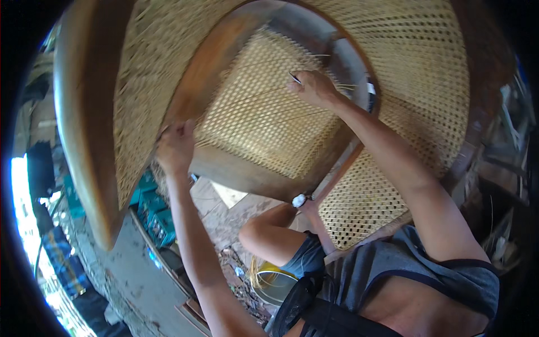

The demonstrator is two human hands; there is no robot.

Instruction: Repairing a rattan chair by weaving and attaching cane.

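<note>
A woven cane seat panel (264, 106) fills the middle of a wooden seat frame (241, 168). My right hand (315, 90) is over its upper right part, closed around a thin pointed tool (295, 78) with a dark, shiny tip. Loose cane strands (343, 87) stick out beside that hand, and several long ones lie across the weave. At the frame's left edge, my left hand (176, 147) has its fingers curled together near the strand ends. What those fingers pinch, if anything, is too small to tell.
A curved cane backrest (415, 56) wraps around the seat, with a thick wooden arm (84, 112) at left. Below are a bucket (275, 289) holding loose strands and my bent knee (264, 236). Green boxes (154, 216) stand at lower left, and scrap wood (511, 157) lies at right.
</note>
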